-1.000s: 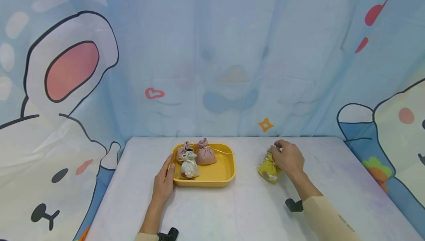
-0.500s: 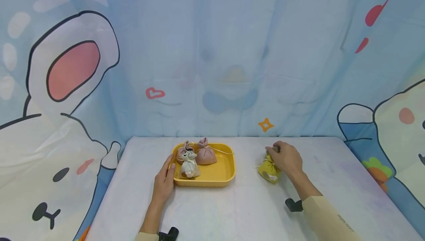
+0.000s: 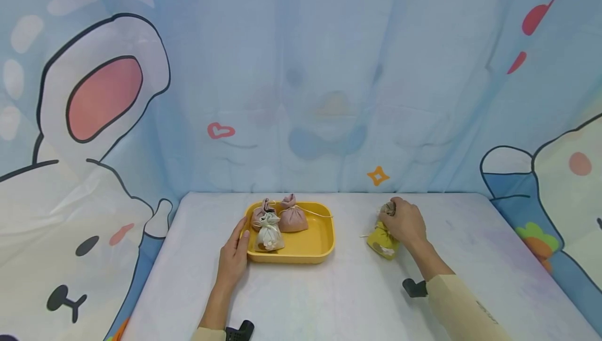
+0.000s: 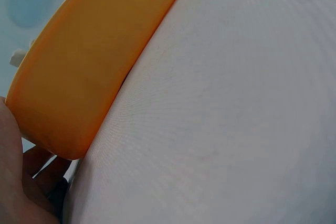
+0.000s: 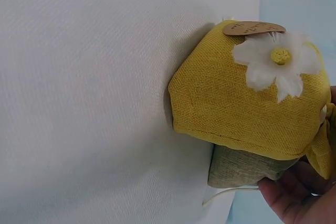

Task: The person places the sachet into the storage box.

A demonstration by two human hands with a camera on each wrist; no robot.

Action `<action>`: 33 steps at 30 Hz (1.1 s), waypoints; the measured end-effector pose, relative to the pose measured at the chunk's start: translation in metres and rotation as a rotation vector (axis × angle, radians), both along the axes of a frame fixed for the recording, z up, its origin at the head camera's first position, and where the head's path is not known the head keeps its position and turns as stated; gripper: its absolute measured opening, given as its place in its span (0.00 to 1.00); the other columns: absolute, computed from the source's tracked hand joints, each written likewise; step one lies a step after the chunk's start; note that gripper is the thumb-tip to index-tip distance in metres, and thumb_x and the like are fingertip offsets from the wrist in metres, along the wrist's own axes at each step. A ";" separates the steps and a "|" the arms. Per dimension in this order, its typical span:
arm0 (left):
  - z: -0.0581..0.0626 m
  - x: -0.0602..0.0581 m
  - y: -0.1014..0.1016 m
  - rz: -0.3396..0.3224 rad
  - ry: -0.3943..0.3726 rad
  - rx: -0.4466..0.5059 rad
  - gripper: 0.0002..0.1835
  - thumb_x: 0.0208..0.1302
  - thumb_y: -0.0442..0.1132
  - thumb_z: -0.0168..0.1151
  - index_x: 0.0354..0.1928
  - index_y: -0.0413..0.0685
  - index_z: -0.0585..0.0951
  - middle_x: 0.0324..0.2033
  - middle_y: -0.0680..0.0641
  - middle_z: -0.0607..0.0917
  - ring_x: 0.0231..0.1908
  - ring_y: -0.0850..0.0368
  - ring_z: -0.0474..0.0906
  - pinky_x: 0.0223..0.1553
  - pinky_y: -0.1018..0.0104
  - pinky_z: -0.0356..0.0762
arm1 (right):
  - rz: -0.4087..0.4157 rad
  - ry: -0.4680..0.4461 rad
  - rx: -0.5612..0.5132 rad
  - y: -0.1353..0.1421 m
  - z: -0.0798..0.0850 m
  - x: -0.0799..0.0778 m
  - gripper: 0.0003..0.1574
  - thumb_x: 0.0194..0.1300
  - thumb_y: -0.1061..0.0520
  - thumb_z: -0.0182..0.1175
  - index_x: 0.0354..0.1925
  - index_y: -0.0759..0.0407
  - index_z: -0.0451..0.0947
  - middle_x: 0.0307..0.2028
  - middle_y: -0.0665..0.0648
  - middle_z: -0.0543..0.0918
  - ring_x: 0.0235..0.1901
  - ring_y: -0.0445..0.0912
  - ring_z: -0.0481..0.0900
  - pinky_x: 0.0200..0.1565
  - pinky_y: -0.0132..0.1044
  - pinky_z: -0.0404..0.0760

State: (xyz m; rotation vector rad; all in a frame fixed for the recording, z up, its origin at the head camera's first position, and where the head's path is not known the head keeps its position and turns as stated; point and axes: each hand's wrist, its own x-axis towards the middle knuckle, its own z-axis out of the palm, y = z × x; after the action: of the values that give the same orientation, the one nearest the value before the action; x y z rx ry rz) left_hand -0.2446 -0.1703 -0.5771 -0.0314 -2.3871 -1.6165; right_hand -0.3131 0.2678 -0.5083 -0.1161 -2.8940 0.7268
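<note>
My left hand (image 3: 232,260) holds the left side of a yellow tray (image 3: 301,258), thumb near its front corner. In the left wrist view, fingers (image 4: 47,174) lie against the tray's end wall. Inside the tray stand a white drawstring pouch (image 3: 268,234) and two pink drawstring pouches (image 3: 292,219), one partly hidden. On the right, my right hand (image 3: 408,226) pinches the gathered top of a grey-green drawstring pouch (image 5: 241,166). A yellow drawstring pouch (image 5: 236,98) with a white flower stands in front, hiding much of the grey-green one; its tied neck is close to my fingers.
A pale cloth-covered table (image 3: 329,299) reaches back to a blue printed curtain (image 3: 329,69). Black wrist-camera mounts (image 3: 415,287) sit at both wrists. White tablecloth lies between the tray and the pouches on the right.
My right hand has shifted slightly left at the pouch tops, and more of the grey-green pouch's top shows between its fingers. The left hand and tray stay in place.
</note>
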 end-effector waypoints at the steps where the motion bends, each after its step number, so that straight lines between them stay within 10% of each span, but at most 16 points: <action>1: 0.000 0.000 0.000 0.000 0.000 0.002 0.27 0.84 0.51 0.46 0.79 0.57 0.66 0.77 0.47 0.69 0.77 0.44 0.63 0.77 0.46 0.63 | 0.003 0.005 -0.001 0.000 0.000 0.000 0.36 0.70 0.53 0.58 0.67 0.76 0.70 0.55 0.77 0.81 0.50 0.65 0.81 0.51 0.60 0.83; 33: 0.000 0.000 0.000 -0.001 0.002 0.005 0.26 0.85 0.51 0.45 0.79 0.58 0.67 0.77 0.48 0.69 0.77 0.45 0.63 0.78 0.47 0.63 | 0.002 0.131 -0.010 -0.001 0.007 0.003 0.24 0.78 0.56 0.53 0.61 0.73 0.78 0.51 0.74 0.85 0.44 0.62 0.85 0.42 0.56 0.85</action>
State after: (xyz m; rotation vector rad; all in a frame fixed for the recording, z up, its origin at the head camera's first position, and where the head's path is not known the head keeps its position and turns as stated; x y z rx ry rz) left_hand -0.2444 -0.1702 -0.5766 -0.0339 -2.3819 -1.6224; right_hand -0.3101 0.2666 -0.5015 -0.0639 -2.7673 0.7209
